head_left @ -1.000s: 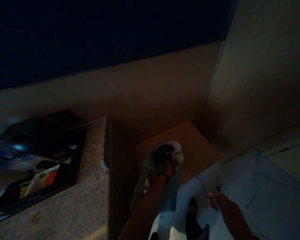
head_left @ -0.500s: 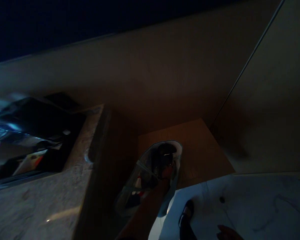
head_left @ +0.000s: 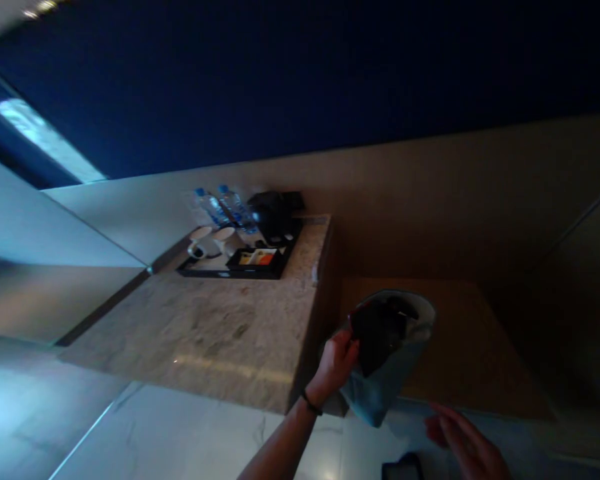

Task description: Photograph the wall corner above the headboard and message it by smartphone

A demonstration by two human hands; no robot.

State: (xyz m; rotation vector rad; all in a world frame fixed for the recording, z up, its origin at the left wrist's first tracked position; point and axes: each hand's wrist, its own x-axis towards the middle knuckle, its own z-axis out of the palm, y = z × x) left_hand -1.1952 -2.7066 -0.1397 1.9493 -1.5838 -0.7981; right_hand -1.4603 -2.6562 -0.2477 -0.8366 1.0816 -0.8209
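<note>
My left hand (head_left: 337, 359), with a dark band at the wrist, pinches the left edge of a dark, flat, floppy item (head_left: 375, 337) at the mouth of a pale blue-grey bag (head_left: 383, 377). I cannot make out what kind of thing it is. Other dark contents in the bag are too dim to name. Low on the right, my right hand (head_left: 463, 440) is apart from the bag, fingers stretched out and holding nothing.
The bag rests by a low wooden ledge (head_left: 473, 347), beside a stone counter (head_left: 230, 320). On the counter, a black tray (head_left: 205, 272) carries white mugs (head_left: 229, 240), water bottles (head_left: 237, 208), a black machine (head_left: 273, 217) and a small box of sachets (head_left: 255, 258).
My left hand has come up out of the bag's inside with the dark item at its mouth. My right hand has risen further into view. The view has swung left, showing more of the counter.
</note>
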